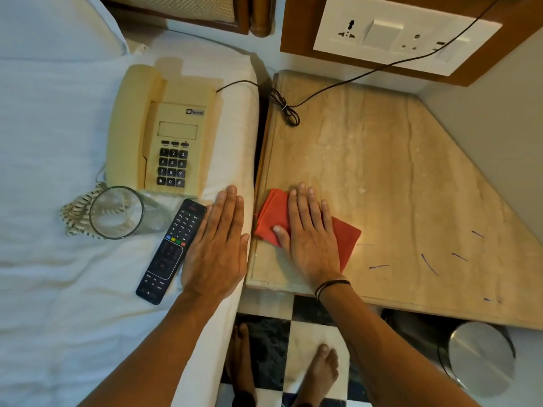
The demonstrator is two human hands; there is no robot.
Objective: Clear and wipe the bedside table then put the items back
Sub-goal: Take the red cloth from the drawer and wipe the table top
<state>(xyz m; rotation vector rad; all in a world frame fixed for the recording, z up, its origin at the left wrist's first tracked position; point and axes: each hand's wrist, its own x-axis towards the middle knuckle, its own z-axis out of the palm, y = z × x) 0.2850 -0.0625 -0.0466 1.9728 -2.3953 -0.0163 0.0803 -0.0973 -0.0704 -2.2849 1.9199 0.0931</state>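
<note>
The beige marble bedside table (382, 171) bears only a folded red cloth (348, 239) near its front left corner and a black cord (286, 108) at the back. My right hand (311, 233) lies flat on the cloth, pressing it to the tabletop. My left hand (216, 248) rests flat and empty on the white bed (44, 274), by the mattress edge. On the bed lie a cream telephone (164, 130), a clear glass (117, 212) and a black remote control (172, 249) just left of my left hand.
Blue pen marks (429, 264) streak the table's front right part. A socket panel (405, 36) is on the wall behind. A steel bin (482, 353) stands under the table's front edge. My bare feet (321, 374) are on a checkered floor.
</note>
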